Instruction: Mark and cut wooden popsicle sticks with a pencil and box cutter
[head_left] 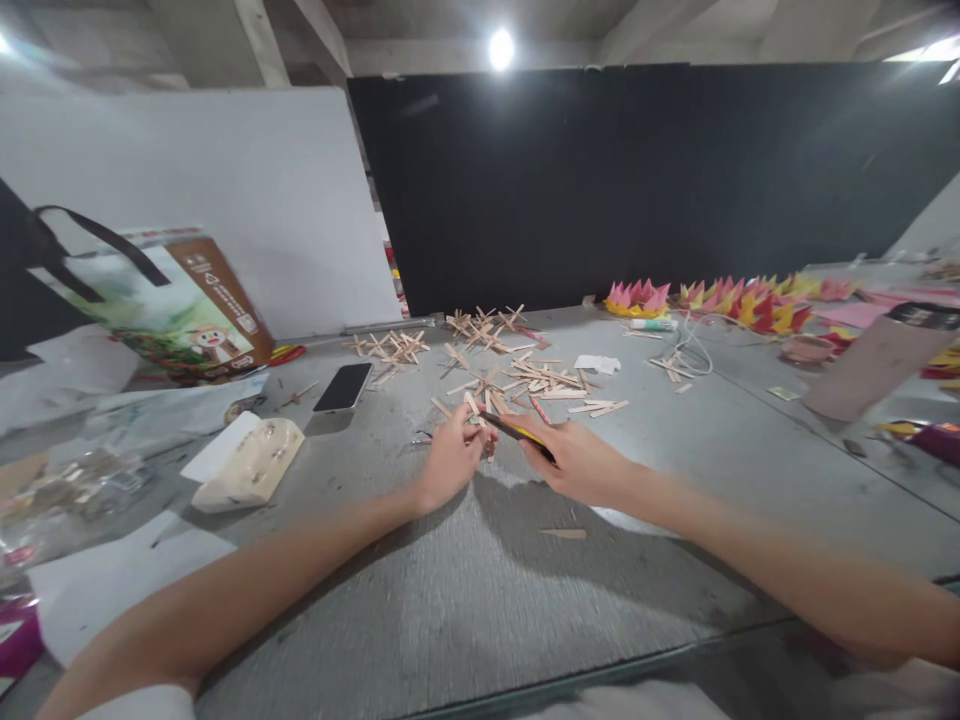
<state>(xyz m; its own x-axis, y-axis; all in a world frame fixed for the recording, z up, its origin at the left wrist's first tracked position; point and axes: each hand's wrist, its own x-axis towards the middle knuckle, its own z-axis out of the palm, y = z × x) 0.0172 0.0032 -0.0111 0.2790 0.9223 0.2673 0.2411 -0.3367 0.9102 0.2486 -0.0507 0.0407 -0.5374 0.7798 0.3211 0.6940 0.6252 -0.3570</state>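
while the left hand (452, 455) pinches a wooden stick (472, 402) above the table (390, 620), the right hand (581, 460) clasps a black-and-yellow tool (517, 430), apparently mid-trim, and the next stroke likely needs a steady pinch.

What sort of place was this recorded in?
Probably a craft workspace: wooden sticks lie scattered on a grey table, with pink and yellow pointed shapes farther back and a dark partition behind.
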